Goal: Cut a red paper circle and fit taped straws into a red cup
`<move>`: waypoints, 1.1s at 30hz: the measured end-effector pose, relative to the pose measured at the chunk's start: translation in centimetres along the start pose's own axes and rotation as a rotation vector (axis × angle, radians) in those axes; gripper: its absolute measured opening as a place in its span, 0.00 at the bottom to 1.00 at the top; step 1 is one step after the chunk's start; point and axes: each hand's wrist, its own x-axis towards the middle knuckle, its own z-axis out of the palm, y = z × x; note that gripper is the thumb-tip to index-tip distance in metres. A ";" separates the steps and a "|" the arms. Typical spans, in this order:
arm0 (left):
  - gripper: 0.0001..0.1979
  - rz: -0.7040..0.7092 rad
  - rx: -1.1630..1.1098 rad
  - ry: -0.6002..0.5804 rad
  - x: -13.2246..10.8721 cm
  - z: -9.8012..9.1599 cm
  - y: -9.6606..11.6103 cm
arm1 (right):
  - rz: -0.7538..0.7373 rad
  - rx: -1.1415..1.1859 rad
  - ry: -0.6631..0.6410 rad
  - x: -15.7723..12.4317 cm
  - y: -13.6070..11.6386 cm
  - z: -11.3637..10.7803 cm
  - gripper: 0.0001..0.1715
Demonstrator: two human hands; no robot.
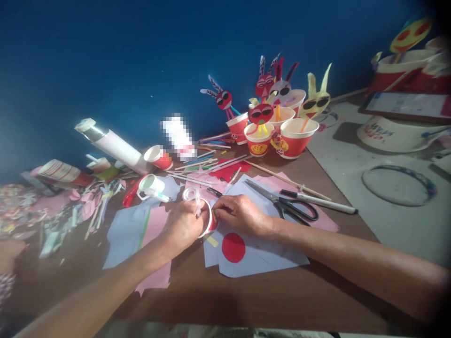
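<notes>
My left hand (186, 219) reaches into the mouth of a red and white paper cup (212, 222) tipped on its side, its fingers closed about the cup's wall. Bent and pressed together, the fingers of my right hand (243, 213) touch the cup's outer side; what they pinch, if anything, is hidden. A whitish translucent coil, perhaps tape (191, 193), shows just beyond my left hand. Below the cup, a red paper circle (233, 247) and a small yellow strip (212, 241) lie by pale blue paper sheets (264, 263). Black-handled scissors (282, 199) rest beyond my right wrist.
Paper cups with paper rabbit faces (260, 134) stand at the back. A marker (320, 202) and a wooden stick (292, 180) lie to the right. Tape in a white dispenser (153, 187), a tall tube (116, 145) and paper scraps (84, 206) are left. Another person's hand (12, 256) shows far left.
</notes>
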 end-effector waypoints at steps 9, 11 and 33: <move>0.10 0.060 -0.051 0.011 -0.2 -0.1 -0.2 | 0.013 -0.153 0.017 0.1 -0.9 0.4 0.05; 0.10 0.087 -0.025 0.022 -0.1 0.0 -0.3 | 0.028 -0.163 0.027 0.1 -0.9 0.5 0.05; 0.10 -0.041 -0.199 0.017 -0.6 0.0 -0.7 | 0.024 0.058 0.015 -0.3 0.1 0.7 0.11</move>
